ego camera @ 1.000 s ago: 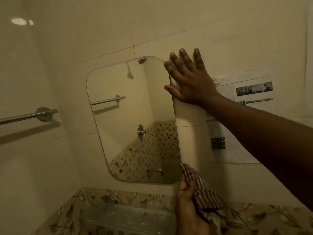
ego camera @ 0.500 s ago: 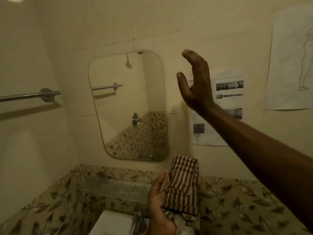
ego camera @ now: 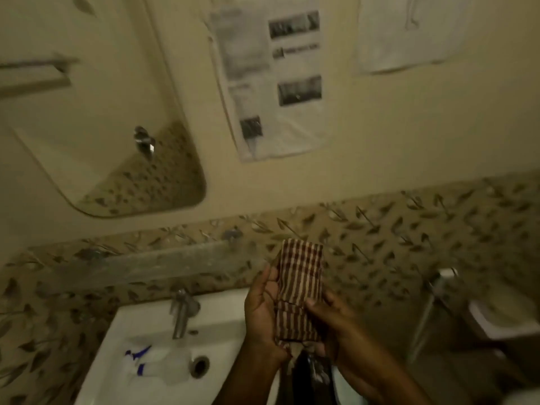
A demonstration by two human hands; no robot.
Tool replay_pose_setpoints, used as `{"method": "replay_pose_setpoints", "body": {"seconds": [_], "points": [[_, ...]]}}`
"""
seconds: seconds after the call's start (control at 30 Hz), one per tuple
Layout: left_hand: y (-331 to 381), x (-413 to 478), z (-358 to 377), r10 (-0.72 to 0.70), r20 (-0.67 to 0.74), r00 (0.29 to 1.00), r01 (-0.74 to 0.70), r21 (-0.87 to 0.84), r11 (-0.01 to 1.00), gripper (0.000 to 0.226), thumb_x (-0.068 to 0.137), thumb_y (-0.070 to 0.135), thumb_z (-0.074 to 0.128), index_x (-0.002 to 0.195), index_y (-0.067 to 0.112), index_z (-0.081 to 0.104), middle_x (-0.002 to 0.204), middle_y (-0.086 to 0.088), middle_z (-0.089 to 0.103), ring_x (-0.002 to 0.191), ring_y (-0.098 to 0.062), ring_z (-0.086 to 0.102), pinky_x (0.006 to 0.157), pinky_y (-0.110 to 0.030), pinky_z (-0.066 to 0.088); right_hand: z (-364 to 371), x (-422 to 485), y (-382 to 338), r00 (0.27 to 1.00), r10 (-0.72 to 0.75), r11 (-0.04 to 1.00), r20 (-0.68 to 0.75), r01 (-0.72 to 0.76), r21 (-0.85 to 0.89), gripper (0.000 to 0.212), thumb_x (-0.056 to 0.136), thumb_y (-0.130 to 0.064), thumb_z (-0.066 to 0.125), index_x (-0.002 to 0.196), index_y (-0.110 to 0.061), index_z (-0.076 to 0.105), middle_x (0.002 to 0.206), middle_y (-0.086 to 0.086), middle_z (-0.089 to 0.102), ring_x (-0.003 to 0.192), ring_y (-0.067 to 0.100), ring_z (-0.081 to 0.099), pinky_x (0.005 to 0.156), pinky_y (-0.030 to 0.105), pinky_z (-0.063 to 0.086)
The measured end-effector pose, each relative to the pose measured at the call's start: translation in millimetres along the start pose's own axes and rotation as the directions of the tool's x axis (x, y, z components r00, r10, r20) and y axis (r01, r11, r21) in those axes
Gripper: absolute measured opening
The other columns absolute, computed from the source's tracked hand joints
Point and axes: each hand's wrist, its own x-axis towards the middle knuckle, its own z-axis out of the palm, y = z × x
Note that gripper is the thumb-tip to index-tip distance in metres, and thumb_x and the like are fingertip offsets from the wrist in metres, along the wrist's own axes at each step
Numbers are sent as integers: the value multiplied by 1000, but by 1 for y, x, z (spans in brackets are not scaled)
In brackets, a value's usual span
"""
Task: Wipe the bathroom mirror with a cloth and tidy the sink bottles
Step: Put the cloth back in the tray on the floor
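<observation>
A folded brown-and-white striped cloth (ego camera: 299, 290) stands upright between both hands above the sink's right edge. My left hand (ego camera: 261, 314) cups its left side and my right hand (ego camera: 330, 323) grips its lower right. The rounded mirror (ego camera: 111, 147) hangs on the wall at upper left, apart from both hands. In the white sink (ego camera: 222, 311) lies a clear bottle with blue markings (ego camera: 149, 365), on its side beside the drain (ego camera: 200, 366).
A steel tap (ego camera: 181, 312) rises at the sink's back. A glass shelf (ego camera: 140, 266) runs above it along the leaf-patterned tiles. Printed sheets (ego camera: 271, 80) and a drawing (ego camera: 409, 30) are stuck on the wall. A dark object lies under my hands; a white fixture (ego camera: 502, 320) is at right.
My view has dropped from the mirror to the sink. My right hand left the wall beside the mirror and came down onto the cloth, which my left hand still holds.
</observation>
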Motion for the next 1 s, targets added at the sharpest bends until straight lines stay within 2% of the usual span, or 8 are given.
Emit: {"method": "replay_pose_setpoints", "body": {"seconds": [0.1, 0.2, 0.3, 0.43, 0.67, 0.77, 0.9, 1.0], "points": [[-54, 7, -49, -5, -146, 989, 57, 354, 934, 39, 95, 27, 62, 126, 6, 73, 115, -14, 81, 90, -24, 81, 72, -36, 67, -47, -18, 44, 976, -6, 993, -217, -19, -117, 40, 92, -6, 71, 131, -15, 66, 119, 11, 79, 105, 27, 78, 75, 33, 64], [-102, 10, -99, -22, -283, 959, 204, 633, 747, 31, 107, 22, 57, 132, 7, 68, 126, -17, 75, 112, -32, 75, 96, -49, 63, -88, -40, 83, 925, -39, 950, -377, -83, -301, 36, 98, 0, 68, 128, -20, 65, 120, 4, 77, 101, 6, 76, 76, 20, 59], [-141, 11, -143, -183, -464, 867, 452, 575, 682, 37, 107, 29, 58, 140, 12, 65, 141, -18, 66, 124, -35, 66, 102, -53, 57, -115, -56, 112, 889, -21, 894, -457, -188, -407, 36, 100, -6, 70, 118, -36, 63, 117, -12, 71, 99, -2, 72, 77, 17, 59], [-171, 17, -174, -417, -569, 709, 670, 359, 650, 44, 106, 34, 57, 143, 11, 60, 129, -14, 71, 116, -33, 68, 79, -41, 57, -148, -54, 147, 815, 47, 875, -577, -313, -370, 31, 103, 2, 59, 125, -20, 62, 122, 6, 69, 108, 17, 68, 88, 30, 59], [-207, 65, -200, -221, -590, 777, 597, 576, 559, 36, 105, 11, 58, 139, 22, 60, 117, -1, 69, 100, -21, 70, 54, -29, 60, -199, -17, 193, 680, 180, 877, -711, -438, -197, 27, 104, 2, 50, 127, -7, 62, 114, 16, 71, 98, 32, 71, 76, 42, 60], [-224, 87, -223, -182, -593, 784, 581, 598, 552, 35, 104, 9, 59, 137, 21, 61, 126, -7, 70, 102, -23, 72, 62, -31, 60, -222, 8, 206, 668, 190, 842, -719, -488, -230, 26, 102, -1, 52, 123, -13, 62, 112, 15, 71, 97, 36, 71, 85, 53, 60], [-237, 121, -246, -111, -593, 797, 524, 590, 614, 41, 102, 5, 63, 141, 15, 58, 136, -14, 67, 117, -34, 69, 87, -48, 64, -250, 47, 216, 678, 104, 813, -728, -479, -330, 24, 97, -4, 58, 112, -22, 64, 90, 6, 70, 71, 21, 67, 58, 37, 57], [-243, 148, -258, -38, -591, 805, 474, 604, 640, 44, 102, 6, 66, 145, 12, 58, 139, -14, 66, 122, -35, 68, 99, -53, 61, -267, 76, 222, 713, 93, 803, -695, -466, -371, 20, 99, -7, 59, 99, -25, 66, 90, 4, 71, 84, 30, 72, 76, 49, 62]]}}
